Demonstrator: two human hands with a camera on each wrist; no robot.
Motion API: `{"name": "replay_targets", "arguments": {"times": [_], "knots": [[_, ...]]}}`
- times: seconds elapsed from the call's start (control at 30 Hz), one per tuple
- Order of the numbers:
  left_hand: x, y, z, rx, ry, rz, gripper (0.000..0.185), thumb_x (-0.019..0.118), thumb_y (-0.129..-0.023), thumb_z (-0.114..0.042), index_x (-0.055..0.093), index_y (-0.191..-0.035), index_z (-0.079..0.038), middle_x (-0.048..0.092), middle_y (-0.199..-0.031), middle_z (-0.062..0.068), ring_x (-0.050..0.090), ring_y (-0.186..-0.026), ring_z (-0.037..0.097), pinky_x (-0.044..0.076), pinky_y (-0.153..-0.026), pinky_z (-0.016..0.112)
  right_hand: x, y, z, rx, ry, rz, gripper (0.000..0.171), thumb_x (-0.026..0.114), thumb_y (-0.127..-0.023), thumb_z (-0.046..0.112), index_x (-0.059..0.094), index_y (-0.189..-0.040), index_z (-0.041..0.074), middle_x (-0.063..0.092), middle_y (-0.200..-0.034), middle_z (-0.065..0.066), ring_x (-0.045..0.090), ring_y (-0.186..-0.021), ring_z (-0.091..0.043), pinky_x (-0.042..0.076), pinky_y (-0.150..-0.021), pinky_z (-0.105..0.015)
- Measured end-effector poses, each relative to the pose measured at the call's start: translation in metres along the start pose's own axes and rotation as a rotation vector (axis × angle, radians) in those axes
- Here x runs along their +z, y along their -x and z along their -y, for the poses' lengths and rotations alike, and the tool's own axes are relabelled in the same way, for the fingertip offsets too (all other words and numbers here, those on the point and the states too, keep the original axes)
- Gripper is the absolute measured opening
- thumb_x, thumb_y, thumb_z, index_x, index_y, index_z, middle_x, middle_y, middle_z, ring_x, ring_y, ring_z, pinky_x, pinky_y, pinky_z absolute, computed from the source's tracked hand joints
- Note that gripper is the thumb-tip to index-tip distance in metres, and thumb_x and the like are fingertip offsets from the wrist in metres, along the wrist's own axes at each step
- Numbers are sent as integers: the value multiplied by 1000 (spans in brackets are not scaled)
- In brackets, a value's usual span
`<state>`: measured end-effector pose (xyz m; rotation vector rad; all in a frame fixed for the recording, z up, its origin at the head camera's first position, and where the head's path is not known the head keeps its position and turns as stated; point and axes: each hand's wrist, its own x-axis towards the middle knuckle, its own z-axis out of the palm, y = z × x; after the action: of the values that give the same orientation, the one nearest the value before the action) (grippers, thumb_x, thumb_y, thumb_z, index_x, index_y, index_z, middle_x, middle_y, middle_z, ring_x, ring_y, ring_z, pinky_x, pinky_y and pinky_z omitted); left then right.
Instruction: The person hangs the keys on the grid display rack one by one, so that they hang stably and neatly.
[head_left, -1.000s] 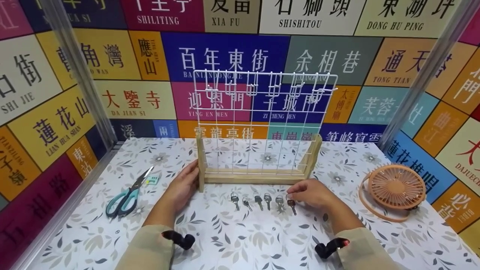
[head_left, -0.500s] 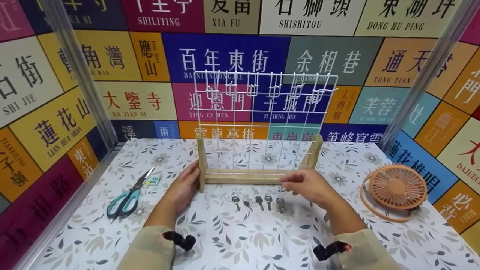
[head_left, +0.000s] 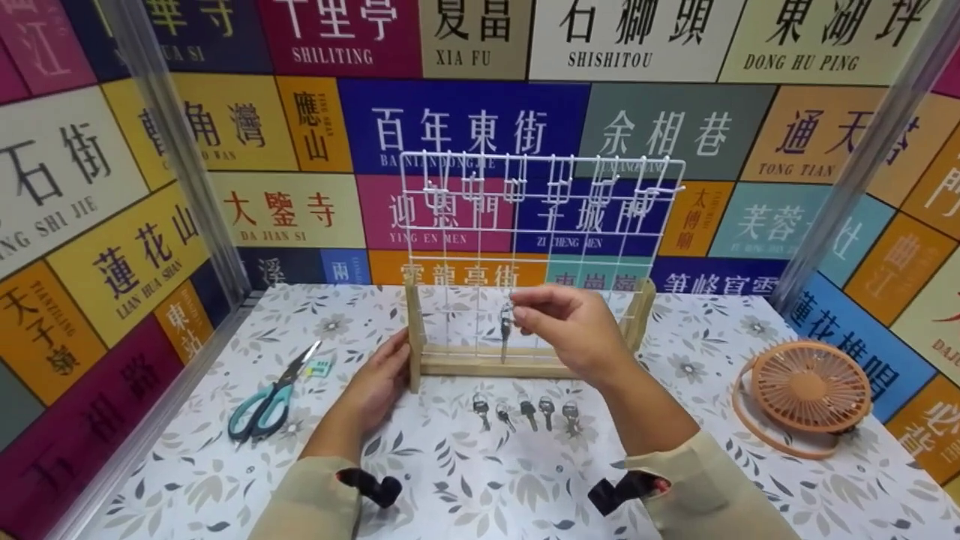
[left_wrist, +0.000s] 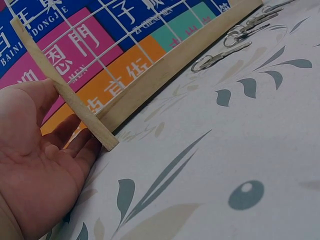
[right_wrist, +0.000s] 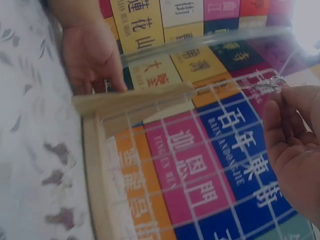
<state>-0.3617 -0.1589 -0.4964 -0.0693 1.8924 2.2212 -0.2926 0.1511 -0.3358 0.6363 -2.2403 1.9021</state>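
Key [head_left: 506,330] is up off the table [head_left: 720,480], pinched in the right hand [head_left: 574,326] and dangling right in front of the rack [head_left: 540,225]. Left hand [head_left: 379,382] lies flat with relaxed fingers against the rack's left wooden post. Head view shows five more keys [head_left: 525,411] in a row on the table, plus scissors [head_left: 270,397] and a fan [head_left: 806,390]. Right wrist view only catches the key's ring at the fingertips; left wrist view shows the palm beside the post.

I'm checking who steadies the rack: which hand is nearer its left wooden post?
Left. The left hand rests against the left wooden post; the right hand holds a key up before the wire grid, farther right.
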Motion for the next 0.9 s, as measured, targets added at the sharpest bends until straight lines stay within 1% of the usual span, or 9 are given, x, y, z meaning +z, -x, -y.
{"name": "replay_targets", "arguments": {"times": [0.13, 0.23, 0.4, 0.47, 0.53, 0.6, 0.7, 0.8, 0.9], "knots": [[3, 3, 4, 16, 11, -1, 48, 51, -113, -38, 45, -160, -42, 38, -174, -9, 30, -165, 20, 21, -139, 44, 17, -20, 22, -22, -127, -27, 25, 78, -96, 6, 77, -120, 0, 79, -105, -7, 73, -90, -18, 67, -83, -29], [3, 5, 2, 12, 5, -13, 47, 52, -113, -40, 47, -159, -45, 39, -173, -12, 31, -165, 18, 21, -139, 44, 30, -37, 35, 2, -207, -54, 26, 78, -96, 6, 75, -121, -2, 78, -104, -9, 73, -89, -17, 66, -82, -27], [2, 6, -3, 8, 1, 10, 47, 52, -112, -40, 47, -158, -46, 40, -172, -13, 30, -165, 18, 19, -139, 44, 51, -61, 58, 33, -333, -139, 22, 78, -97, 6, 77, -118, 2, 77, -104, -8, 71, -87, -16, 66, -80, -26], [1, 5, -4, 6, 0, 11, 47, 52, -112, -40, 47, -158, -46, 41, -172, -13, 31, -165, 18, 20, -139, 44, 60, -69, 66, 25, -371, -160, 20, 77, -97, 6, 78, -117, 3, 77, -103, -6, 71, -86, -17, 66, -80, -26], [1, 4, -4, 8, 0, 9, 46, 52, -112, -40, 47, -158, -45, 40, -172, -13, 31, -165, 19, 20, -139, 45, 67, -75, 73, 3, -400, -172, 21, 77, -98, 7, 78, -119, 1, 78, -104, -8, 73, -87, -18, 66, -81, -27], [1, 3, -4, 12, -7, 5, 47, 52, -112, -39, 47, -159, -44, 39, -173, -12, 30, -165, 19, 20, -139, 45, 74, -80, 80, -20, -397, -183, 23, 78, -98, 9, 78, -120, 1, 78, -106, -11, 74, -89, -20, 67, -83, -27], [1, 3, -4, 19, -9, 5, 48, 51, -113, -39, 45, -160, -42, 38, -174, -11, 28, -166, 20, 19, -139, 45, 80, -85, 88, -47, -357, -199, 23, 78, -99, 12, 79, -120, 4, 78, -112, -14, 75, -93, -22, 67, -87, -29], [2, 4, -4, 18, -11, 7, 49, 50, -113, -38, 44, -161, -42, 37, -174, -10, 28, -166, 20, 19, -139, 44, 84, -87, 93, -45, -305, -218, 21, 77, -100, 16, 80, -119, 8, 78, -114, -13, 75, -97, -25, 67, -89, -29], [2, 4, -3, 21, -16, 11, 50, 50, -113, -38, 43, -162, -42, 36, -175, -10, 27, -166, 21, 18, -139, 45, 87, -89, 95, -31, -288, -240, 19, 76, -101, 17, 80, -118, 9, 78, -113, -10, 74, -99, -27, 67, -89, -29]]}}
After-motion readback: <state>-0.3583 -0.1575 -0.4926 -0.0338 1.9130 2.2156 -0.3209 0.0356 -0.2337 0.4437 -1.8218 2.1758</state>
